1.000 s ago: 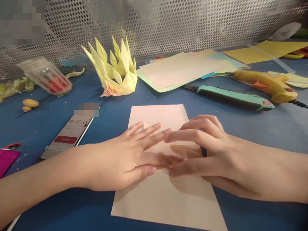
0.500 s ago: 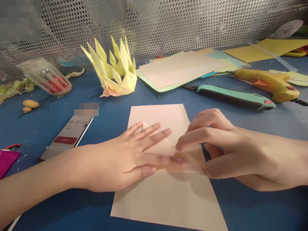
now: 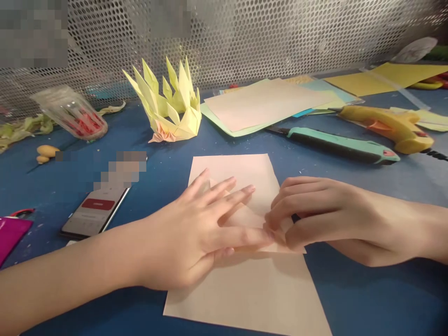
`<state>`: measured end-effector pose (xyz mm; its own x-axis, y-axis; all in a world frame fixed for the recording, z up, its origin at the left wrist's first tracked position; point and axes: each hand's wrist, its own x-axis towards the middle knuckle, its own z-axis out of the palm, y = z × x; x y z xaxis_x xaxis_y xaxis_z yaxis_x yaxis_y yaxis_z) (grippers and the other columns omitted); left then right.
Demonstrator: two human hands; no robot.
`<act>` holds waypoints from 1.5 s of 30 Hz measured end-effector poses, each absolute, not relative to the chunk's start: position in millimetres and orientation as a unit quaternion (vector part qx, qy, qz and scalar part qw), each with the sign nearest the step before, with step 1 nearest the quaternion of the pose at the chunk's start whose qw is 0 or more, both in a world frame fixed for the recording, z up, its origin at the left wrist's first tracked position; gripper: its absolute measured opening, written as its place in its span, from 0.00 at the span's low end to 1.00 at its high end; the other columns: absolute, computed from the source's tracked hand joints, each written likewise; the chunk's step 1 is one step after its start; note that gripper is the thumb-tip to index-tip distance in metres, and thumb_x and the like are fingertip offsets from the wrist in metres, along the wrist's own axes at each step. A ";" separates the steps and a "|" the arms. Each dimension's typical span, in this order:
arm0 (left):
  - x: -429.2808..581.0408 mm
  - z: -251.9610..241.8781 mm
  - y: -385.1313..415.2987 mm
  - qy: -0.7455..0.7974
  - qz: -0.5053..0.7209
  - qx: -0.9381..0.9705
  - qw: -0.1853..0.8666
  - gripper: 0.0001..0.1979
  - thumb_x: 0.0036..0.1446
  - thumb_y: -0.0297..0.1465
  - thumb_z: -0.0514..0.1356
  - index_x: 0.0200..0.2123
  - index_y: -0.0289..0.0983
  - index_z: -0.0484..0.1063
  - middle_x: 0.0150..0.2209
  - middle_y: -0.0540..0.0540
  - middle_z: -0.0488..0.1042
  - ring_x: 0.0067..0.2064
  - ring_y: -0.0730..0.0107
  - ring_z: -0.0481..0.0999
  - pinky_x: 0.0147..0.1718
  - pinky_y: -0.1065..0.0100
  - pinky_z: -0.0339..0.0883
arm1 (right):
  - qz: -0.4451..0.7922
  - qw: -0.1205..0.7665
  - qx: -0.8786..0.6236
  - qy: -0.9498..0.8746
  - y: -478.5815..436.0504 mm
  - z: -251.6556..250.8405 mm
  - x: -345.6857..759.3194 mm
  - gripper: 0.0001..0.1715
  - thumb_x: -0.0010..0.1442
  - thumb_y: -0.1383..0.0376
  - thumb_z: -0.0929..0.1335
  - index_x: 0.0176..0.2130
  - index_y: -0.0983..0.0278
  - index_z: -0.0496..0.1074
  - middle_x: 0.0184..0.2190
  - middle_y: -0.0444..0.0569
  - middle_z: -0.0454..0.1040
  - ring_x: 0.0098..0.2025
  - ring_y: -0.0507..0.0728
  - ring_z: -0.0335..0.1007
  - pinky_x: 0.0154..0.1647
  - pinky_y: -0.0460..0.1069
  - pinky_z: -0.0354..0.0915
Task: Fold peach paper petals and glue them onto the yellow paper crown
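- Pressing flat with spread fingers, the left hand [image 3: 196,233] holds the pink paper [image 3: 245,289] down on the blue worktop [image 3: 367,186].
- The right hand [image 3: 308,219] pinches a folded flap of this paper, just beside the left fingertips.
- One fold seems started; most of the sheet is still unfolded.
- Behind the paper stands a yellow folded crown [image 3: 168,107]; a knife [image 3: 343,145] lies to its right.
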<state>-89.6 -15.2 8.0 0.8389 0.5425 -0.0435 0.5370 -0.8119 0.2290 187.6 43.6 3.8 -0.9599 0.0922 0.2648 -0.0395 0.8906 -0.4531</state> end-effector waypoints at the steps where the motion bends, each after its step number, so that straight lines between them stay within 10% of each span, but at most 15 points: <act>1: -88.9 8.1 -15.5 0.267 0.033 0.959 0.094 0.29 0.67 0.25 0.52 0.67 0.56 0.60 0.73 0.44 0.52 0.73 0.45 0.49 0.65 0.29 0.35 | 0.233 0.138 -0.016 -0.962 43.5 3.7 187.4 0.22 0.52 0.82 0.57 0.38 0.60 0.66 0.41 0.47 0.78 0.43 0.54 0.73 0.45 0.52 0.65; 7: -84.6 8.5 -12.0 0.135 0.089 0.984 0.068 0.19 0.65 0.25 0.52 0.57 0.38 0.71 0.49 0.42 0.77 0.52 0.57 0.71 0.59 0.52 0.57 | 0.225 0.145 -0.026 -0.963 41.8 3.7 185.4 0.23 0.50 0.82 0.57 0.37 0.60 0.67 0.39 0.46 0.77 0.39 0.53 0.71 0.42 0.51 0.65; 27: -89.6 17.2 6.1 0.092 0.107 0.974 0.176 0.15 0.53 0.18 0.56 0.42 0.37 0.73 0.42 0.42 0.81 0.42 0.60 0.77 0.46 0.59 0.70 | 0.194 0.117 -0.024 -0.974 38.7 2.9 186.7 0.22 0.58 0.81 0.58 0.41 0.61 0.72 0.44 0.50 0.77 0.44 0.54 0.72 0.45 0.51 0.65; 45: -89.1 19.8 1.5 0.180 0.123 0.945 0.244 0.10 0.39 0.19 0.53 0.24 0.39 0.61 0.26 0.51 0.71 0.28 0.69 0.64 0.35 0.61 0.62 | 0.213 0.119 -0.022 -0.970 38.0 3.3 187.5 0.25 0.51 0.83 0.58 0.41 0.62 0.71 0.44 0.48 0.77 0.45 0.54 0.72 0.46 0.51 0.65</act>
<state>-89.1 1.5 19.8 0.9046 0.4008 0.1450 0.2805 -0.8160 0.5054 187.5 38.0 3.3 -0.9709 0.0928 0.2207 -0.0084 0.9080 -0.4189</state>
